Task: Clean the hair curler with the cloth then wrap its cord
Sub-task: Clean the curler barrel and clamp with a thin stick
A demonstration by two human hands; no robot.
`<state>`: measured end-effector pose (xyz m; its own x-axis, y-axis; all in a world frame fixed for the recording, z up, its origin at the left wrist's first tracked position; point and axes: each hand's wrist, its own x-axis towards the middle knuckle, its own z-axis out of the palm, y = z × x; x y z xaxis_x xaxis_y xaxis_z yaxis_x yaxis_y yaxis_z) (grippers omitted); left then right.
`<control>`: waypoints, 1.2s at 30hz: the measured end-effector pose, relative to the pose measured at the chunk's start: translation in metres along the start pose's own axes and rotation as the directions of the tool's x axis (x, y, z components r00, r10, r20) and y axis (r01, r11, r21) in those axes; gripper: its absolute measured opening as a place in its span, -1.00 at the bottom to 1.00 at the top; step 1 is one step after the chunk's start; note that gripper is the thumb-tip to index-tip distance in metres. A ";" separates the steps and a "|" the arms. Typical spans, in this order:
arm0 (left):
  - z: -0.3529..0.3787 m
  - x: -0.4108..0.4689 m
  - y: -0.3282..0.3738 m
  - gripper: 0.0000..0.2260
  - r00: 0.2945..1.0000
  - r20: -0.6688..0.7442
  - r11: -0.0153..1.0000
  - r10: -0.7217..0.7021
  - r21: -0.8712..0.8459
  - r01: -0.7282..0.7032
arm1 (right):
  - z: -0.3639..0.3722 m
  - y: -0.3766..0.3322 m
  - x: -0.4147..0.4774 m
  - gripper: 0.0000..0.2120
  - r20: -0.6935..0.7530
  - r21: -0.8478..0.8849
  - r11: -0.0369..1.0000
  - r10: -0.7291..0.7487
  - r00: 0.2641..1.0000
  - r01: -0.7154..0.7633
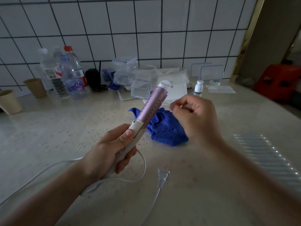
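I have the hair curler [147, 111] raised off the counter [65, 128], my left hand [112, 149] wrapped tight round its white handle with the thumb along the top, the pink barrel tilting up and away to the right. My right hand [195, 116] hangs just beside the barrel, fingers loosely curled and holding nothing. The blue cloth [164, 128] lies crumpled on the counter under and behind the barrel, untouched by either hand. The cord [141, 165] trails loose from the handle's base in a curve, and the plug [162, 175] rests on the counter nearer me. I judge we are at the start of cleaning: next I need the right hand down onto the cloth, pinch it up, then rub it along the barrel while the left keeps the handle steady; the cord wrap comes afterwards
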<state>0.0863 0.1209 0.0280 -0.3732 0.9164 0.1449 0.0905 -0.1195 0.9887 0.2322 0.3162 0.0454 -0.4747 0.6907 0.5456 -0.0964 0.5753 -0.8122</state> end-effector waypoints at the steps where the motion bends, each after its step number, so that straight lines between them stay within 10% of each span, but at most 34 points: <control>1: 0.000 0.000 0.000 -0.62 1.000 0.008 1.000 0.001 0.002 -0.001 | -0.005 0.001 0.005 -0.82 -0.036 -0.009 1.000 -0.003 0.999 0.003; 36: -0.008 0.004 -0.013 -0.68 0.992 0.043 0.987 0.120 0.102 -0.124 | 0.019 -0.004 -0.015 -0.91 0.192 0.065 0.989 0.121 0.974 -0.136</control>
<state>0.0762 0.1230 0.0160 -0.3192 0.9111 0.2606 0.2300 -0.1923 0.9540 0.2232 0.2951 0.0360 -0.6419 0.6581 0.3935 -0.0881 0.4465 -0.8904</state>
